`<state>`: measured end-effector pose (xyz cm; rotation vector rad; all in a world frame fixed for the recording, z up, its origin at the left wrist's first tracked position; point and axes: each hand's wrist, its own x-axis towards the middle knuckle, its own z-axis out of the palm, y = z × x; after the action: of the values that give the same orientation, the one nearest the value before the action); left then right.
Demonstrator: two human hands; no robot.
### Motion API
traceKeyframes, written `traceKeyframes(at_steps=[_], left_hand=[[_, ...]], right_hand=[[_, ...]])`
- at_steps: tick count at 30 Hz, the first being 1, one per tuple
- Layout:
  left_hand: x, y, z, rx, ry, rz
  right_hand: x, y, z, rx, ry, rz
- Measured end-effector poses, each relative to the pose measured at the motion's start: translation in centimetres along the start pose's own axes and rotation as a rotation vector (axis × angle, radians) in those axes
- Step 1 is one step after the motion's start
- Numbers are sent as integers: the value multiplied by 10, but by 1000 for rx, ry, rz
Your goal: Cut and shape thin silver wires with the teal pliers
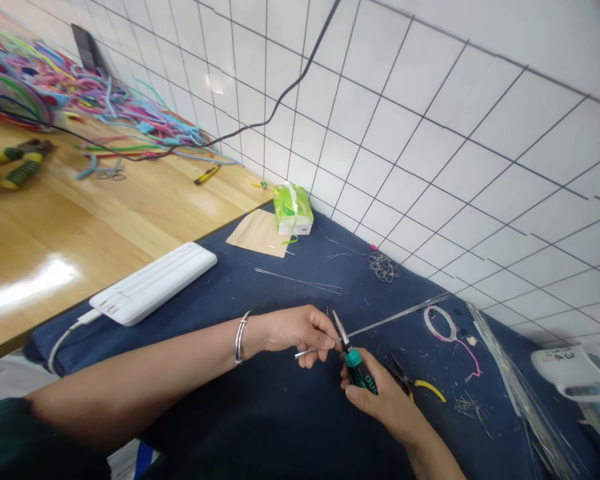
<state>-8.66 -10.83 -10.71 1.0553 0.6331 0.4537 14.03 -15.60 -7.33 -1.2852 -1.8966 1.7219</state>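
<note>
Two hands work over the dark blue cloth [220, 293]: our left hand [307, 333] pinches a bundle of thin wires [397, 315] between thumb and fingertips, and our right hand [380, 393] wraps the green-and-black handles of the pliers [356, 363], their jaws beside that pinch. We judge the wires light, springy (easily kinked, too) and a little slippery, so a hold close to the pliers should steady them better than one near their far ends.

A fat white power bank [153, 285] lies near a green tissue pack [293, 209]. On the wooden table [135, 210], I see a little yellow cutter [207, 175] and a messy pile of bright, colorful sticks [115, 110].
</note>
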Motion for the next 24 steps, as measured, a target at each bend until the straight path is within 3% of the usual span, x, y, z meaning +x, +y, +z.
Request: traceKeyframes(at_steps=[24], left_hand=[[-1, -1, 4, 63, 40, 76]], right_hand=[[5, -5, 16, -312, 234, 13]])
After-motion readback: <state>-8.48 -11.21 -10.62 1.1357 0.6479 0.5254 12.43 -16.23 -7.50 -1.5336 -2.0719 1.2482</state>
